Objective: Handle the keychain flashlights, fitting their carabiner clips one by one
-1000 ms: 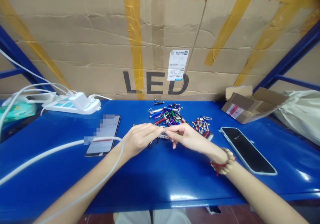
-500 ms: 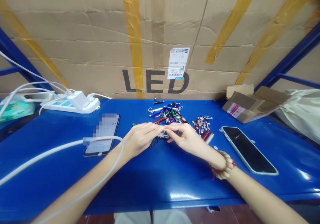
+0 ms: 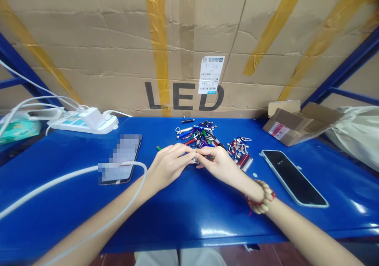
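A silver bit (image 3: 195, 160) shows just under where the left hand (image 3: 169, 163) and right hand (image 3: 220, 165) meet, fingertips together; whether they pinch it, I cannot tell. Just beyond the grip lie piled tubes (image 3: 202, 134); right of it, small parts (image 3: 238, 146), then a black phone (image 3: 296, 177); left, another phone (image 3: 127, 153).

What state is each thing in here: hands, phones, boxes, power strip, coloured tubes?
Left hand: fingers bent inward; grip unclear.
Right hand: fingertips meeting the left's; grip unclear.
Left phone: face up, screen lit, partly pixelated.
Right phone: face up, screen dark.
Small box: flaps open.
Large carton: taped, creased.
Power strip: white adapter apparently plugged in.
Coloured tubes: loosely heaped.
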`<act>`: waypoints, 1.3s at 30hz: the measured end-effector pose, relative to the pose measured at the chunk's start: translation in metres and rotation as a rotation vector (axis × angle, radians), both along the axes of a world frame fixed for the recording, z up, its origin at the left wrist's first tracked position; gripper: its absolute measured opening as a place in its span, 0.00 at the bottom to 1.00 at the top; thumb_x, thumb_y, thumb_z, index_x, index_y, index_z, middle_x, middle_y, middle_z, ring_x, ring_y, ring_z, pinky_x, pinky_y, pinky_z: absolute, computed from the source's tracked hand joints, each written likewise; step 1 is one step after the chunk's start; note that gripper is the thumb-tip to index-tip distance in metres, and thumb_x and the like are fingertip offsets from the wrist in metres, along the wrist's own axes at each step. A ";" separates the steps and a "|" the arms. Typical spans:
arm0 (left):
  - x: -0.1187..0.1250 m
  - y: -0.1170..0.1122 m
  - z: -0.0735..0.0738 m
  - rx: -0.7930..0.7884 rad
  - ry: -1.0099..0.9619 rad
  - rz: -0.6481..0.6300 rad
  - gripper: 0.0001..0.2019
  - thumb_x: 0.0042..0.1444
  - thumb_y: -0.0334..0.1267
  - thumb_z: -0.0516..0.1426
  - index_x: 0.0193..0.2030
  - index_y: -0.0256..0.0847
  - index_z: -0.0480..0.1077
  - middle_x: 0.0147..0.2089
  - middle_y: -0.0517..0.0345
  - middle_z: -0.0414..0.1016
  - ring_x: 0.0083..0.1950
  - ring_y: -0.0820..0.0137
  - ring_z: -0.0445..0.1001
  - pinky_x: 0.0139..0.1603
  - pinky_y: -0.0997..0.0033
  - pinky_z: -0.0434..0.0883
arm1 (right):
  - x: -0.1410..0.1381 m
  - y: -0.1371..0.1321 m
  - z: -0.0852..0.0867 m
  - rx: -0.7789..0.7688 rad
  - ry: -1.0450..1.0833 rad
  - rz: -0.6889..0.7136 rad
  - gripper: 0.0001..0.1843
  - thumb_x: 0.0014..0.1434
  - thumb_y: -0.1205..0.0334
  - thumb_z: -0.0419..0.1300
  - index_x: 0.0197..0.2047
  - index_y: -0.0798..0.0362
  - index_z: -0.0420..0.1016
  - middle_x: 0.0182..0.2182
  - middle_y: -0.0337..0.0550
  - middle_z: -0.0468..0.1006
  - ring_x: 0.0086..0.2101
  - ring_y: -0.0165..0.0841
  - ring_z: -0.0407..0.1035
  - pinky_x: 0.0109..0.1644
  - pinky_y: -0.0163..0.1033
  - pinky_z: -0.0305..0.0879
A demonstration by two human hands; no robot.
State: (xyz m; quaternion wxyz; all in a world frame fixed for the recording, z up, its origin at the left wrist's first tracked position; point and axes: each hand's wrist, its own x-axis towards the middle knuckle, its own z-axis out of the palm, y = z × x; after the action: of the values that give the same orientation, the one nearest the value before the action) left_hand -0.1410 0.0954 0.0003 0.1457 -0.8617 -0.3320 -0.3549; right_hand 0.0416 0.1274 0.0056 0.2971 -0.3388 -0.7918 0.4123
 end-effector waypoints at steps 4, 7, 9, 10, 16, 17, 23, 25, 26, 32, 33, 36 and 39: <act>0.002 0.000 -0.002 -0.049 -0.064 0.037 0.06 0.60 0.33 0.53 0.39 0.37 0.71 0.38 0.54 0.77 0.40 0.70 0.72 0.37 0.72 0.67 | -0.001 0.001 -0.003 -0.088 0.014 -0.009 0.17 0.60 0.52 0.54 0.44 0.52 0.79 0.33 0.43 0.80 0.30 0.35 0.74 0.35 0.40 0.72; 0.003 0.000 -0.001 -0.095 -0.106 0.060 0.07 0.59 0.36 0.54 0.38 0.38 0.72 0.37 0.55 0.77 0.39 0.70 0.72 0.39 0.71 0.68 | -0.001 0.002 -0.002 -0.126 0.061 -0.026 0.18 0.58 0.51 0.56 0.44 0.52 0.79 0.33 0.43 0.80 0.31 0.36 0.74 0.37 0.41 0.73; 0.002 0.000 -0.001 -0.080 -0.120 0.062 0.06 0.58 0.36 0.55 0.38 0.39 0.72 0.38 0.55 0.77 0.39 0.71 0.72 0.39 0.72 0.68 | -0.001 0.003 -0.001 -0.154 0.097 -0.052 0.18 0.56 0.51 0.58 0.44 0.52 0.79 0.33 0.43 0.80 0.32 0.36 0.74 0.39 0.42 0.74; 0.002 0.000 -0.001 -0.055 -0.120 0.063 0.06 0.58 0.35 0.55 0.38 0.39 0.73 0.39 0.54 0.77 0.40 0.71 0.72 0.39 0.72 0.68 | -0.002 0.003 -0.001 -0.171 0.116 -0.066 0.18 0.54 0.51 0.60 0.44 0.52 0.79 0.33 0.43 0.81 0.33 0.36 0.75 0.40 0.43 0.74; -0.002 0.002 -0.002 0.130 -0.040 0.100 0.07 0.57 0.31 0.55 0.38 0.43 0.74 0.36 0.55 0.73 0.39 0.70 0.70 0.33 0.73 0.64 | -0.002 0.003 0.003 -0.407 0.278 -0.154 0.18 0.44 0.53 0.68 0.37 0.55 0.81 0.32 0.42 0.81 0.28 0.30 0.73 0.38 0.39 0.74; -0.003 0.003 -0.002 0.162 -0.027 0.099 0.07 0.57 0.30 0.55 0.38 0.44 0.74 0.34 0.56 0.73 0.37 0.71 0.69 0.32 0.74 0.63 | -0.002 0.002 0.005 -0.461 0.298 -0.166 0.17 0.43 0.54 0.68 0.36 0.55 0.81 0.30 0.41 0.81 0.27 0.28 0.73 0.37 0.37 0.74; -0.005 0.005 -0.002 0.305 0.004 0.065 0.08 0.57 0.28 0.55 0.41 0.42 0.72 0.29 0.60 0.72 0.32 0.74 0.68 0.31 0.74 0.61 | -0.002 -0.003 0.013 -0.664 0.372 -0.148 0.13 0.45 0.59 0.69 0.36 0.53 0.81 0.29 0.41 0.81 0.25 0.23 0.72 0.32 0.28 0.71; -0.006 0.006 -0.001 0.351 0.020 0.057 0.09 0.57 0.27 0.55 0.41 0.41 0.72 0.29 0.59 0.73 0.32 0.73 0.68 0.31 0.73 0.61 | -0.002 -0.004 0.013 -0.706 0.385 -0.129 0.13 0.45 0.60 0.68 0.37 0.53 0.81 0.29 0.41 0.81 0.25 0.23 0.73 0.32 0.27 0.71; -0.006 0.006 -0.001 0.369 0.030 0.054 0.08 0.57 0.27 0.55 0.41 0.41 0.72 0.29 0.59 0.74 0.33 0.73 0.69 0.31 0.73 0.61 | -0.002 -0.004 0.012 -0.722 0.388 -0.121 0.13 0.46 0.60 0.68 0.37 0.53 0.81 0.30 0.41 0.81 0.25 0.23 0.73 0.32 0.27 0.72; -0.006 0.003 -0.001 0.212 -0.083 0.001 0.09 0.57 0.29 0.55 0.40 0.43 0.74 0.35 0.56 0.77 0.36 0.72 0.72 0.34 0.74 0.65 | -0.004 -0.003 0.011 -0.699 0.447 -0.127 0.12 0.44 0.60 0.69 0.35 0.53 0.81 0.28 0.39 0.81 0.25 0.23 0.73 0.31 0.26 0.72; -0.004 0.002 0.000 0.124 -0.173 -0.005 0.07 0.56 0.31 0.57 0.40 0.43 0.75 0.35 0.56 0.77 0.36 0.72 0.73 0.36 0.74 0.67 | -0.004 -0.003 0.011 -0.685 0.462 -0.142 0.12 0.42 0.60 0.70 0.34 0.53 0.82 0.28 0.39 0.81 0.25 0.23 0.73 0.31 0.26 0.72; 0.003 -0.001 0.003 -0.219 -0.519 0.060 0.09 0.49 0.39 0.63 0.38 0.40 0.76 0.36 0.54 0.77 0.35 0.71 0.74 0.35 0.75 0.70 | -0.004 -0.004 0.015 -0.644 0.482 -0.192 0.14 0.39 0.60 0.71 0.33 0.53 0.82 0.28 0.39 0.81 0.25 0.25 0.74 0.32 0.29 0.73; 0.011 -0.003 0.009 -0.576 -0.814 0.132 0.09 0.47 0.40 0.63 0.33 0.37 0.76 0.33 0.54 0.77 0.30 0.73 0.75 0.29 0.77 0.70 | -0.002 -0.004 0.018 -0.598 0.462 -0.211 0.14 0.39 0.58 0.71 0.33 0.53 0.82 0.29 0.40 0.81 0.24 0.26 0.74 0.34 0.33 0.74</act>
State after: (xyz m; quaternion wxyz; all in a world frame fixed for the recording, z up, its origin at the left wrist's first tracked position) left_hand -0.1304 0.0919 0.0091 -0.2170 -0.6360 -0.5001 -0.5462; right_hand 0.0391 0.1230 0.0240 0.3964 -0.3882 -0.5100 0.6573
